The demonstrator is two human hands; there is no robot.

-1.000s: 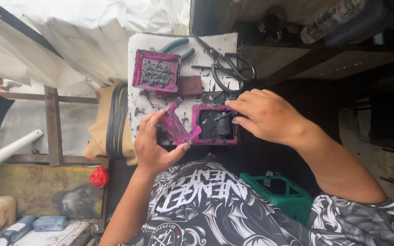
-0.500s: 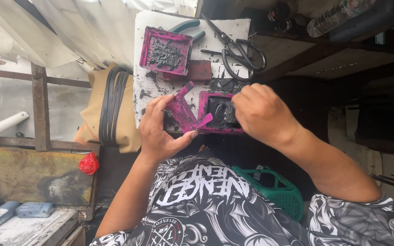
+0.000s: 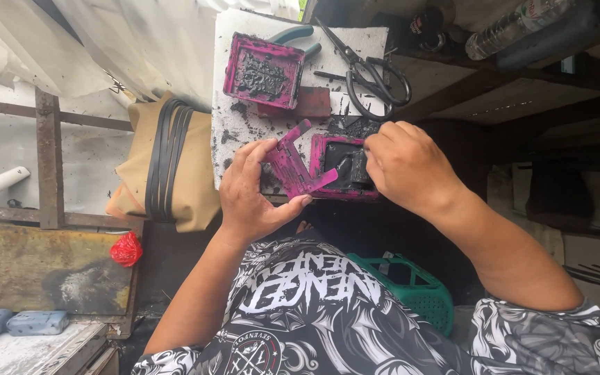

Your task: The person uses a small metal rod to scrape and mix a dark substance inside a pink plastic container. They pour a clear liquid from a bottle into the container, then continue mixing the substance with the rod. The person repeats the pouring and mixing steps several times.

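A white worktop [image 3: 234, 132], smeared with black grime, carries everything in hand. Beside it on the left leans a tan bag [image 3: 196, 173] with dark straps. At the worktop's near edge lies an open pink frame [image 3: 321, 149] holding a black insert [image 3: 345, 163]; the right hand [image 3: 407, 163] rests on it, fingers curled down onto the black piece, though whether they grip it cannot be told. The left hand [image 3: 251, 198] is clamped on a pink lid piece [image 3: 293, 163], thumb underneath and fingers along its left edge, tilting it up just beside the frame. Farther back sits a second pink tray [image 3: 262, 69] caked with black. Black scissors [image 3: 373, 73] lie to its right, and teal-handled pliers [image 3: 296, 35] poke out behind it.
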